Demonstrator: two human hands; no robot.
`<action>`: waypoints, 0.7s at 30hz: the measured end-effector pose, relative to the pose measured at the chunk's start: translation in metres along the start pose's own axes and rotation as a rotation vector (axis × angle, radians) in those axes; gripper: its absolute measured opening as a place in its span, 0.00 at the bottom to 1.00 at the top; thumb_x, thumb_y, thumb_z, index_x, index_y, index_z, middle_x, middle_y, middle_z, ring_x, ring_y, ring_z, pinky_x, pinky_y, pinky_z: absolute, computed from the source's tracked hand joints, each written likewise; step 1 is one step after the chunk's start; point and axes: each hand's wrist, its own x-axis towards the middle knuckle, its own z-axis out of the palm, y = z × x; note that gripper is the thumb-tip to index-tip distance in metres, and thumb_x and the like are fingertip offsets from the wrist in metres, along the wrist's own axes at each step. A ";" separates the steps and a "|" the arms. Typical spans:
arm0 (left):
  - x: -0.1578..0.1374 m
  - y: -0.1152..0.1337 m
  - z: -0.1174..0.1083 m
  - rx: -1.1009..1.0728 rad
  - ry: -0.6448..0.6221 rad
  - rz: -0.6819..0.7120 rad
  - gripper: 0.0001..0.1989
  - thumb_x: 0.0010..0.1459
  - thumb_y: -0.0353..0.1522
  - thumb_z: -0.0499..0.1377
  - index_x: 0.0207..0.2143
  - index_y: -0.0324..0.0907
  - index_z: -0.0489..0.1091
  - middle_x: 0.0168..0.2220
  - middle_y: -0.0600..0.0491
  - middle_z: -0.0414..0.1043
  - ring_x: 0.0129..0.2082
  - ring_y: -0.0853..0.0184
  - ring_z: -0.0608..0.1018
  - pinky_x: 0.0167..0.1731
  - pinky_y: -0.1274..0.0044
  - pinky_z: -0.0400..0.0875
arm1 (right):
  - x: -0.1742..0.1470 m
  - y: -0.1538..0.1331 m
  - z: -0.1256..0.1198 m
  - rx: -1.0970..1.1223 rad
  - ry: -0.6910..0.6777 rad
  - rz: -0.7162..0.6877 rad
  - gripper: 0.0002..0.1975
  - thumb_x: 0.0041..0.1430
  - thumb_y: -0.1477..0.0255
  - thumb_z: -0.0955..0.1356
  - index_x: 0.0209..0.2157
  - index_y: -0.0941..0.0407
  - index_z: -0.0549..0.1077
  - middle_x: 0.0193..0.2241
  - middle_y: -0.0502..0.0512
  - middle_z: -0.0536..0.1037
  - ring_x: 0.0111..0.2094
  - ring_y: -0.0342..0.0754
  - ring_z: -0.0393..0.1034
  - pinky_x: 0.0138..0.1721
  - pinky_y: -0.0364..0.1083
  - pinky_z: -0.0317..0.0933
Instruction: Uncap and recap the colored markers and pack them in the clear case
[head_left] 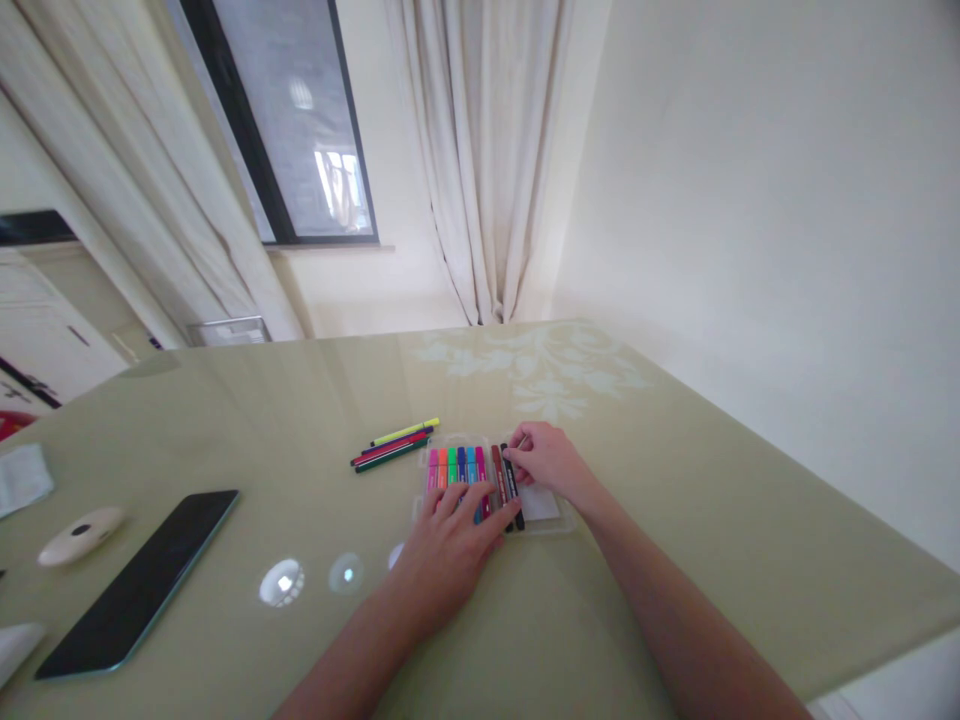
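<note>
Head view: left hand point(454, 540) splayed, unclenched, across coloured markers point(461, 464) in clear case point(564, 522). Right hand point(544, 462) touching black marker point(512, 482) between both hands; can't tell if gripped. Left thumb dragging could skew it.

Open on the tabletop point(262, 420): clear case point(457, 439) with bright markers point(452, 465) lined up inside, brown marker point(498, 470) and black marker point(511, 482) alongside; loose markers point(390, 449) bunched just left.

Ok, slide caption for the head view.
Left hand and right hand at a clear plastic case of colourful markers on a glossy green table.
</note>
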 end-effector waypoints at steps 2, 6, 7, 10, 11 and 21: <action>0.000 0.000 0.000 0.006 0.004 0.000 0.23 0.71 0.35 0.52 0.66 0.60 0.61 0.61 0.49 0.67 0.56 0.55 0.68 0.54 0.60 0.65 | 0.000 -0.001 0.000 -0.020 0.003 -0.004 0.07 0.59 0.75 0.72 0.28 0.56 0.72 0.20 0.50 0.78 0.20 0.45 0.74 0.24 0.42 0.65; 0.000 0.000 0.002 0.010 0.005 0.000 0.23 0.71 0.34 0.52 0.66 0.60 0.62 0.61 0.49 0.67 0.56 0.55 0.68 0.53 0.60 0.65 | -0.001 -0.003 -0.002 -0.158 0.051 -0.057 0.06 0.58 0.75 0.73 0.27 0.56 0.75 0.22 0.50 0.78 0.22 0.43 0.72 0.27 0.43 0.62; 0.000 0.000 0.002 0.011 0.005 0.001 0.23 0.71 0.34 0.53 0.66 0.60 0.62 0.61 0.49 0.67 0.56 0.55 0.68 0.53 0.60 0.65 | 0.000 -0.003 -0.003 -0.204 0.069 -0.080 0.06 0.57 0.75 0.73 0.27 0.56 0.75 0.23 0.51 0.79 0.24 0.44 0.72 0.29 0.43 0.62; -0.001 0.000 0.004 0.013 0.005 -0.003 0.24 0.70 0.34 0.53 0.66 0.60 0.61 0.61 0.49 0.67 0.57 0.54 0.68 0.54 0.59 0.64 | 0.000 -0.003 -0.004 -0.295 0.101 -0.117 0.05 0.56 0.74 0.74 0.27 0.56 0.77 0.26 0.53 0.80 0.29 0.46 0.73 0.31 0.44 0.60; -0.001 0.000 0.004 0.012 0.005 -0.004 0.24 0.70 0.34 0.53 0.66 0.60 0.61 0.61 0.49 0.66 0.57 0.54 0.67 0.54 0.59 0.64 | 0.000 -0.002 -0.004 -0.304 0.104 -0.119 0.04 0.56 0.74 0.74 0.27 0.56 0.78 0.27 0.53 0.80 0.30 0.46 0.72 0.31 0.44 0.60; 0.000 0.002 0.002 0.013 0.011 -0.005 0.23 0.70 0.34 0.53 0.65 0.60 0.63 0.61 0.49 0.67 0.56 0.54 0.68 0.53 0.59 0.64 | 0.000 -0.002 -0.001 -0.324 0.080 -0.091 0.04 0.56 0.73 0.73 0.28 0.55 0.78 0.27 0.53 0.80 0.30 0.47 0.73 0.31 0.44 0.59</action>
